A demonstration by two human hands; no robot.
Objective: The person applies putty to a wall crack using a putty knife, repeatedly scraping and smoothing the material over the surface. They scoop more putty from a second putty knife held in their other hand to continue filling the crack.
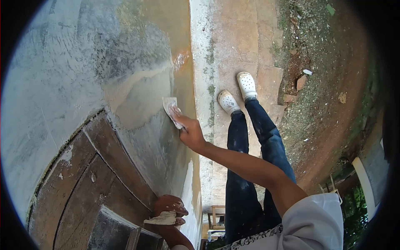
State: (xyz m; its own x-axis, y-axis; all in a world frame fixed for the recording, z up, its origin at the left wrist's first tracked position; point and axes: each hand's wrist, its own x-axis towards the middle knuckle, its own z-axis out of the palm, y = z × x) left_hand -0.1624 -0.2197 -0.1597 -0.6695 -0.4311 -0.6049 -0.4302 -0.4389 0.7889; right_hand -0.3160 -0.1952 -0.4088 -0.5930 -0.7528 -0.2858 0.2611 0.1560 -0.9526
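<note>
My right hand [191, 131] is closed on a flat scraper [170, 109] smeared with pale paste, and the blade lies against the wall [141, 96] beside a damp-looking, lighter patch. Lower down, near the brown wooden panelling [96, 166], my left hand [170, 205] has its fingers wrapped round a flat piece [163, 218] covered in whitish paste. Paste also marks the fingers of that hand. Part of what it holds is hidden by the fingers.
My feet in white clogs [246, 85] stand on a stained concrete walkway [233, 41] along the wall's base. Gravelly ground [316, 108] with brick pieces [301, 82] lies beyond. A wooden piece of furniture [217, 216] stands near the bottom.
</note>
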